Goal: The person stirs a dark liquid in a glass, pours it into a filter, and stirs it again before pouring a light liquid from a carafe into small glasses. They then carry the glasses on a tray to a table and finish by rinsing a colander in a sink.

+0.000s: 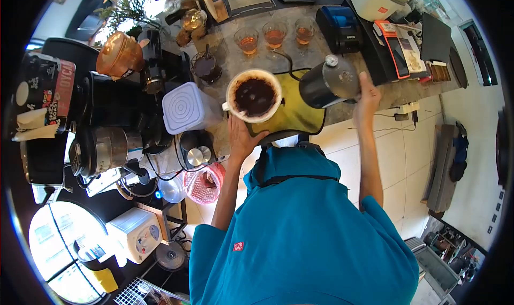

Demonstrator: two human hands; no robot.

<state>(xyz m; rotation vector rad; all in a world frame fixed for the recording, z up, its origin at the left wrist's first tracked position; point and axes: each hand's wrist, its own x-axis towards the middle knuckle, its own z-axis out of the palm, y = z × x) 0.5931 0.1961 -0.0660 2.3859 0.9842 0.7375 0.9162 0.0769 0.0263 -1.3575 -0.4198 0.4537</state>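
My right hand (367,97) is wrapped round the handle of a black gooseneck kettle (327,83), whose thin spout reaches toward the back left. A white coffee dripper (229,93) with wet dark coffee grounds (255,97) in it stands to the left of the kettle. Just in front of the dripper is my left hand (243,138), thumb spread to the right and fingers stretched toward the dripper's base, partly hidden by it. Under the dripper and kettle lies a yellow-green mat (286,117) with a dark edge.
Several glasses of amber drink, one a small glass cup (274,36), stand behind the mat. A dark drink glass (206,68) and a square lidded container (187,108) are at the left, beside coffee machines. A blue-black printer (339,29) and card terminal (390,45) are back right.
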